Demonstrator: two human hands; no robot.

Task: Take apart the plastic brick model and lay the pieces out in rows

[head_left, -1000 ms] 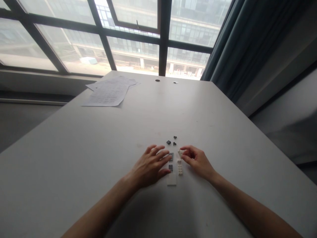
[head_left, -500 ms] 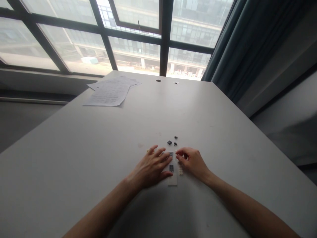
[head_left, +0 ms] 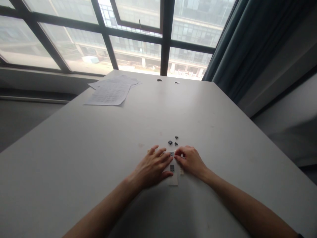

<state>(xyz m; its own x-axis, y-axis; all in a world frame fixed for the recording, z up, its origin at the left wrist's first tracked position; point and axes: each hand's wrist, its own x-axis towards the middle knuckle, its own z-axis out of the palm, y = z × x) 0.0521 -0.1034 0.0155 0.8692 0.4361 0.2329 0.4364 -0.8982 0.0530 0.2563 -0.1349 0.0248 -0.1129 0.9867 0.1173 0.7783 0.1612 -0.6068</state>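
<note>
My left hand (head_left: 155, 165) lies with fingers spread across the left side of a narrow pale plate (head_left: 174, 180). Its index fingertip and thumb tip touch the plate or hover just over it. Between them shows a dark grey square piece (head_left: 172, 168) on the plate, and a grey patch is at the far end. My right hand (head_left: 192, 162) is closed in a pinch at the plate's upper right edge. Whatever is between its fingertips is too small to tell. Small cream pieces (head_left: 182, 172) lie beside the plate, partly under the right hand.
Beyond the hands lie several small black pieces, among them a blocky one (head_left: 170, 142). A few yellowish bits (head_left: 148, 151) peek out past the left fingers. Printed papers (head_left: 109, 94) rest at the white table's (head_left: 99, 148) far left, near the window.
My right hand has shifted slightly left, its pinched fingertips now closer to the plate's edge. My left hand keeps its place on the plate. The view has moved a little.
</note>
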